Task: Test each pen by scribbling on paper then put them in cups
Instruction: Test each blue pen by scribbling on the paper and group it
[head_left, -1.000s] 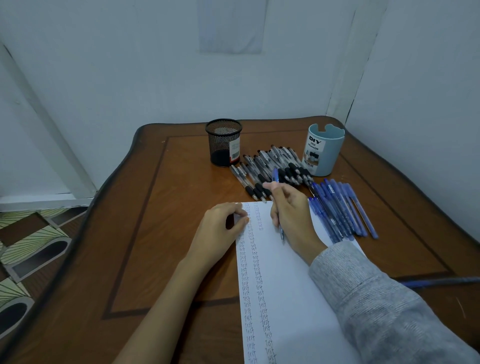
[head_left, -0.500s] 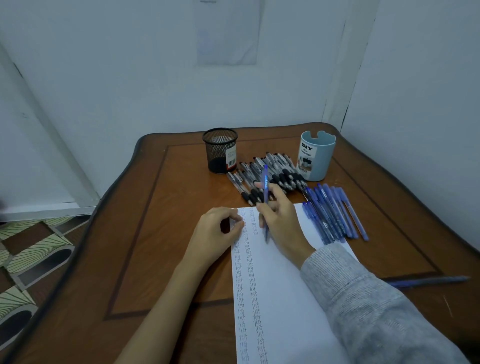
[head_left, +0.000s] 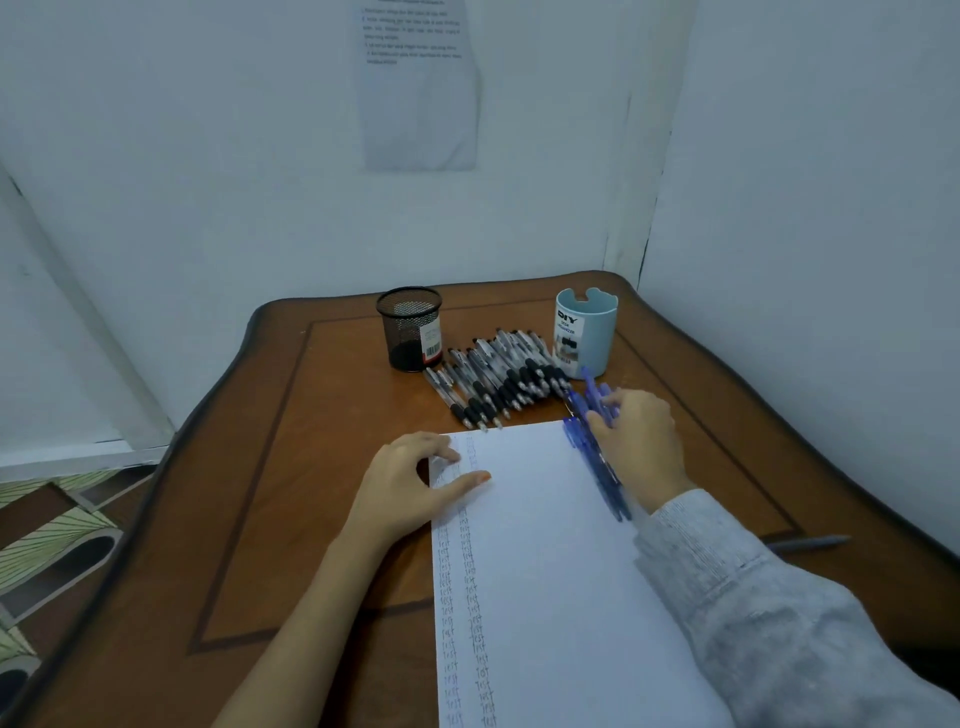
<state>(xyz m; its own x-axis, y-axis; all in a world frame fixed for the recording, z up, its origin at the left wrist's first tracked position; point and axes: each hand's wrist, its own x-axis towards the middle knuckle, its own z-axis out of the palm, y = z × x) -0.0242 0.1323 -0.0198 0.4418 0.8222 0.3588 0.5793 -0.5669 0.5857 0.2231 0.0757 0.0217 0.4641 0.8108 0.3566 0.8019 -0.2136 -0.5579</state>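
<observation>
We cannot tell whether the right hand (head_left: 636, 441) has closed on anything. It lies over the row of blue pens (head_left: 597, 457) at the paper's right edge, fingertips curled down among them. The pens there are smeared with blur, so to us a pinch on one pen and a mere touch look alike. The hand and its grey sleeve (head_left: 779, 623) cover part of that row. The left hand (head_left: 410, 483) is plainer: thumb stretched flat, fingers loosely bent, pressing on the top left corner of the paper (head_left: 545, 571) and holding nothing. The paper is cut off at the bottom of the view. Black pens (head_left: 498, 379) lie heaped on the wooden table (head_left: 311, 467) between the two cups, close to both, too overlapped for us to count. We see little of the inside of the black mesh cup (head_left: 410, 327) or the light blue cup (head_left: 587, 332). A lone pen (head_left: 810, 544) lies near the table's right edge, well apart from the rest, its colour dim. As for writing, the blue cup's label reads "DIY", with smaller lines below that we cannot read. The mesh cup carries a white and red sticker with a barcode. Down the paper's left side run two columns of the word "test", repeated. A printed sheet (head_left: 418, 88) hangs on the wall, its lines too small to read.
</observation>
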